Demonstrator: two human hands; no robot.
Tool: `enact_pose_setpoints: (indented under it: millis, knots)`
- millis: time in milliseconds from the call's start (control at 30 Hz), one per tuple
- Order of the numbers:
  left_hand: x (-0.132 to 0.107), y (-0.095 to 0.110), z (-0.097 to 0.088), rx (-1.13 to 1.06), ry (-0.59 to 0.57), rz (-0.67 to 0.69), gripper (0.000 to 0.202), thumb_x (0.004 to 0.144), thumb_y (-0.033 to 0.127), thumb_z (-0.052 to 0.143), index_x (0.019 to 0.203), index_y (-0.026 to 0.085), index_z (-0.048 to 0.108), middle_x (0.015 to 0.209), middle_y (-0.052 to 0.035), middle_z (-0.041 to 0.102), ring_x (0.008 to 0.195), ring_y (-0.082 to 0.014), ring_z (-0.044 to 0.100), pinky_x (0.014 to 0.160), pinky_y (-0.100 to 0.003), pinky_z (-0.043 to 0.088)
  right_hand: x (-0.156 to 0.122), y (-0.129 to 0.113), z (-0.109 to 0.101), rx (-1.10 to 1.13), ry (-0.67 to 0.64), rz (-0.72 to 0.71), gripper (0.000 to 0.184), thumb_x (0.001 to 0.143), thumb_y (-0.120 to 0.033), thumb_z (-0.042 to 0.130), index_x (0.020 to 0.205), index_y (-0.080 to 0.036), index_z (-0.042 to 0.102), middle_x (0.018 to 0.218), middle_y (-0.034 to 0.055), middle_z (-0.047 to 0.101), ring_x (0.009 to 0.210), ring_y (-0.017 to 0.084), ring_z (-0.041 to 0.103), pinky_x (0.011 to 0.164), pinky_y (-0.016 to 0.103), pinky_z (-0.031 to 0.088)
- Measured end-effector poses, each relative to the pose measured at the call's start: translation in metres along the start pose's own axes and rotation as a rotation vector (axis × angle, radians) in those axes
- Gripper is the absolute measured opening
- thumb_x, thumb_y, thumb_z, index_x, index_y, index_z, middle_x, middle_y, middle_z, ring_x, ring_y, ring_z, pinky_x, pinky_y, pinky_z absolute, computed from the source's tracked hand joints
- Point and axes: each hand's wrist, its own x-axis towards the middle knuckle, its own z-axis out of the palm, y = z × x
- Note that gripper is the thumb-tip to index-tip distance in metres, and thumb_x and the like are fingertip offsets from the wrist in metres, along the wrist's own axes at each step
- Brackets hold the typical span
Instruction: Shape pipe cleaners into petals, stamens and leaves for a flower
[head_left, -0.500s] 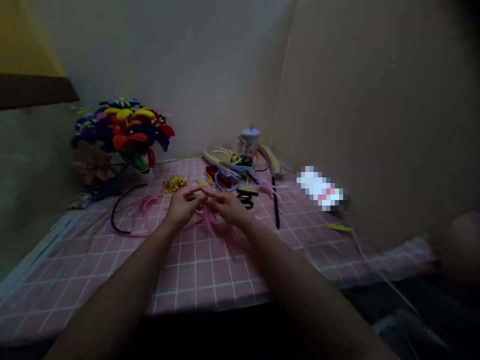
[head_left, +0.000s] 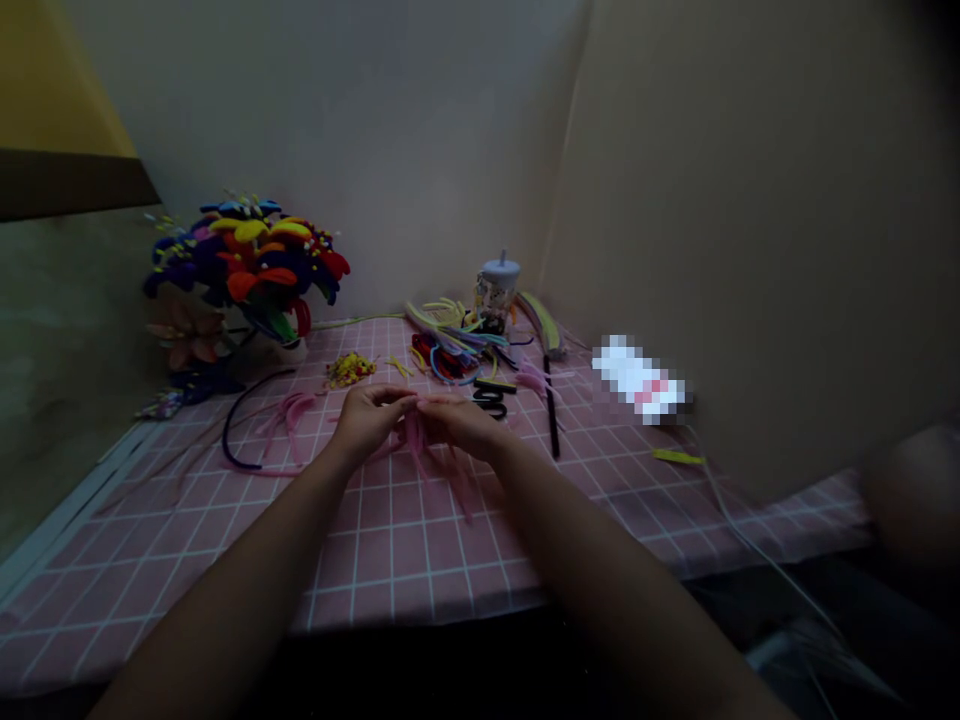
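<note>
My left hand (head_left: pixel 367 415) and my right hand (head_left: pixel 459 420) meet over the middle of the table, fingertips pinched together. Between them is a bunch of pink pipe cleaners (head_left: pixel 415 435), its strands hanging down toward the cloth. More pink strands (head_left: pixel 459 485) lie just below my right hand. Black-handled scissors (head_left: pixel 491 402) rest right of my right hand, partly hidden by it. To the left lie shaped pink pipe cleaners (head_left: pixel 291 412) beside a curved dark purple strand (head_left: pixel 229 430).
A bouquet of colourful pipe-cleaner flowers (head_left: pixel 259 260) stands back left. Behind my hands are a pile of small yellow and red pieces (head_left: pixel 351 369), bundled pipe cleaners (head_left: pixel 450 345) and a lidded cup (head_left: pixel 496 290). A blurred-out bright phone-like object (head_left: pixel 637 380) and a cable (head_left: pixel 739 525) are at right.
My fingertips have come down slightly and drawn closer together around the pink pipe cleaners. The other things on the table stay where they were.
</note>
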Motion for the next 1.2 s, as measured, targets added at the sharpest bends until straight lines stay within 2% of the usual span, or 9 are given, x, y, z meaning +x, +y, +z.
enact_pose_setpoints:
  millis: [200, 367, 500, 600, 767, 867, 1000, 1067, 1200]
  knots:
    - [-0.004, 0.008, 0.002, -0.057, 0.003, -0.062, 0.030, 0.048, 0.032, 0.077, 0.067, 0.011, 0.068, 0.059, -0.0030, 0.065, 0.048, -0.0108, 0.054, 0.046, -0.022, 0.044, -0.004, 0.000, 0.000, 0.030, -0.068, 0.071, 0.018, 0.084, -0.022, 0.046, 0.083, -0.010, 0.061, 0.074, 0.0079, 0.067, 0.065, 0.013, 0.062, 0.072, 0.031, 0.047]
    - [-0.007, 0.014, 0.007, -0.189, 0.035, -0.177, 0.036, 0.040, 0.032, 0.081, 0.067, 0.010, 0.067, 0.056, -0.0018, 0.064, 0.049, -0.0103, 0.055, 0.050, -0.023, 0.045, 0.001, 0.012, 0.002, 0.081, -0.118, 0.026, 0.016, 0.083, -0.024, 0.049, 0.089, -0.012, 0.058, 0.081, 0.0075, 0.067, 0.073, 0.015, 0.062, 0.075, 0.033, 0.046]
    - [-0.006, 0.012, 0.006, -0.167, 0.048, -0.155, 0.037, 0.042, 0.033, 0.080, 0.069, 0.010, 0.067, 0.055, -0.0008, 0.062, 0.046, -0.0088, 0.052, 0.048, -0.021, 0.042, 0.005, 0.018, 0.004, 0.135, -0.201, -0.006, 0.013, 0.083, -0.023, 0.048, 0.086, -0.012, 0.055, 0.076, 0.0065, 0.067, 0.070, 0.015, 0.063, 0.075, 0.034, 0.047]
    - [-0.003, 0.010, 0.000, -0.063, 0.048, -0.093, 0.035, 0.046, 0.034, 0.078, 0.069, 0.010, 0.068, 0.057, -0.0018, 0.063, 0.049, -0.0094, 0.053, 0.049, -0.022, 0.042, 0.003, 0.014, 0.004, 0.141, -0.254, 0.039, 0.014, 0.085, -0.026, 0.046, 0.082, -0.013, 0.051, 0.072, 0.0063, 0.066, 0.070, 0.017, 0.065, 0.074, 0.035, 0.048]
    - [0.003, 0.004, -0.011, 0.024, 0.012, -0.055, 0.036, 0.047, 0.036, 0.078, 0.071, 0.011, 0.068, 0.069, -0.0062, 0.068, 0.060, -0.0136, 0.059, 0.062, -0.027, 0.047, -0.007, 0.001, 0.000, -0.044, -0.208, 0.127, 0.016, 0.086, -0.028, 0.044, 0.080, -0.014, 0.049, 0.068, 0.0053, 0.066, 0.057, 0.014, 0.062, 0.061, 0.028, 0.049]
    - [0.005, 0.002, -0.014, 0.062, -0.006, -0.030, 0.037, 0.050, 0.038, 0.077, 0.074, 0.011, 0.069, 0.073, -0.0077, 0.069, 0.064, -0.0151, 0.060, 0.065, -0.029, 0.048, -0.009, -0.004, -0.004, -0.186, -0.152, 0.121, 0.016, 0.086, -0.028, 0.044, 0.079, -0.014, 0.050, 0.063, 0.0025, 0.063, 0.048, 0.009, 0.057, 0.052, 0.022, 0.046]
    - [0.007, 0.005, -0.019, 0.153, -0.004, 0.016, 0.033, 0.054, 0.039, 0.075, 0.073, 0.012, 0.069, 0.075, -0.0075, 0.070, 0.066, -0.0153, 0.061, 0.066, -0.027, 0.047, -0.009, -0.006, -0.009, -0.395, -0.092, 0.085, 0.017, 0.086, -0.028, 0.044, 0.077, -0.014, 0.050, 0.055, -0.0024, 0.054, 0.047, 0.007, 0.052, 0.046, 0.017, 0.040]
    - [0.007, 0.008, -0.022, 0.206, -0.060, 0.070, 0.030, 0.058, 0.037, 0.073, 0.075, 0.013, 0.069, 0.075, -0.0072, 0.069, 0.066, -0.0153, 0.061, 0.065, -0.026, 0.047, -0.010, -0.006, -0.011, -0.519, -0.095, 0.085, 0.018, 0.086, -0.026, 0.042, 0.075, -0.015, 0.050, 0.053, -0.0037, 0.051, 0.045, 0.006, 0.049, 0.043, 0.016, 0.038]
    - [0.002, 0.012, -0.024, 0.357, -0.311, 0.195, 0.023, 0.065, 0.029, 0.067, 0.085, 0.018, 0.071, 0.082, -0.0067, 0.070, 0.071, -0.0153, 0.063, 0.067, -0.024, 0.047, -0.013, -0.010, -0.013, -0.689, -0.138, 0.113, 0.023, 0.084, -0.023, 0.042, 0.064, -0.014, 0.048, 0.049, -0.0040, 0.047, 0.039, 0.005, 0.040, 0.038, 0.015, 0.031]
